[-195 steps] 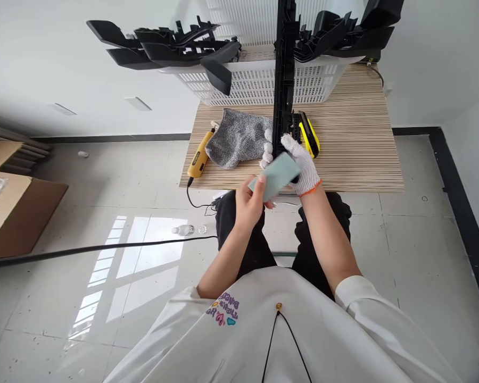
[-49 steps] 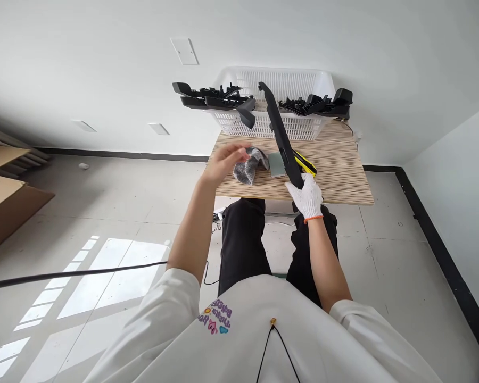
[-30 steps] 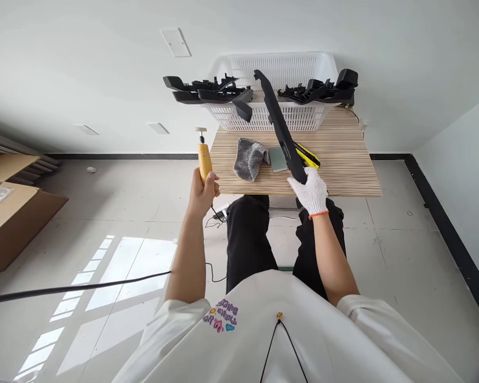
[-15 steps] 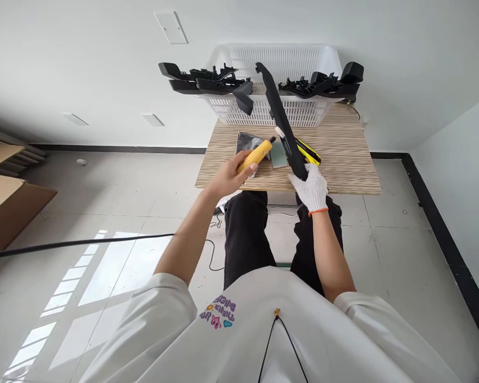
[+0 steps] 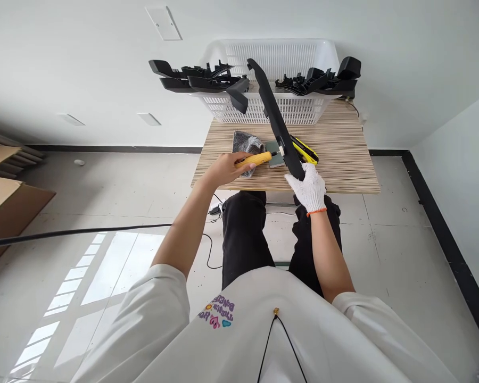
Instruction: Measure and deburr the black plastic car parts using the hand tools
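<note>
Left fingers (image 5: 243, 155) clasp a yellow tool (image 5: 257, 159) crosswise, tip (image 5: 281, 151) at the slanting black part (image 5: 272, 110) (held by gloved right fingers (image 5: 295, 183)).

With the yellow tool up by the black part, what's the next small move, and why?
Probably ease the pale tip lightly against the black part: the left hand points the yellow tool at its lower section, contact is unclear, and the gloved right hand holds its lower end.
</note>
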Tool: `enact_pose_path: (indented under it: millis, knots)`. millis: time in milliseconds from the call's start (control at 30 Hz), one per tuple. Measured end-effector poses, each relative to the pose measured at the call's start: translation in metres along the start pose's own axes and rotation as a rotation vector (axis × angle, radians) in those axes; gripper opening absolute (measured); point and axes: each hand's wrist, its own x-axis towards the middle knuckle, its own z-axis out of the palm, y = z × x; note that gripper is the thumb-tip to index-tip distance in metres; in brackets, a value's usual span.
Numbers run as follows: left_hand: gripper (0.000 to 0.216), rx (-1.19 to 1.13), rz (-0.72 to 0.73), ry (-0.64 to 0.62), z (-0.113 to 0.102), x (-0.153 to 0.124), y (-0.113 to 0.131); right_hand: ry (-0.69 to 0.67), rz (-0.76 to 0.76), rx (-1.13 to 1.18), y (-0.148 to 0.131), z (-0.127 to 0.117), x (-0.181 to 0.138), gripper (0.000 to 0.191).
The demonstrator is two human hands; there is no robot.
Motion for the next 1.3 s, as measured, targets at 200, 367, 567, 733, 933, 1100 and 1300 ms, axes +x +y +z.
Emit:
enact_pose_path:
  millis: [200,367,567,733,933,1100,1300]
  knots:
    - [0.066,0.004,-0.003,0.004,0.003,0.004,0.000,-0.004,-0.009,-0.003,0.000,0.001,0.001,0.049]
    - [0.069,0.027,0.007,0.025,0.001,0.009,-0.006,-0.016,0.006,-0.006,0.000,0.000,0.001,0.051]
    - [0.067,0.019,-0.003,0.056,-0.005,0.014,-0.010,-0.031,0.000,-0.005,0.000,-0.003,0.000,0.049]
    - [0.065,0.045,0.010,0.026,-0.007,0.012,-0.006,-0.028,-0.007,-0.014,0.002,-0.002,0.000,0.052]
    - [0.065,0.067,0.020,-0.040,-0.006,0.007,0.000,-0.032,-0.009,-0.021,0.003,-0.001,0.001,0.054]
    - [0.065,0.075,-0.004,0.051,-0.009,0.011,-0.002,-0.026,-0.006,-0.007,0.002,-0.002,0.000,0.052]
    - [0.063,0.070,0.002,-0.051,-0.010,0.007,0.001,-0.021,-0.014,-0.018,0.003,0.000,0.001,0.054]
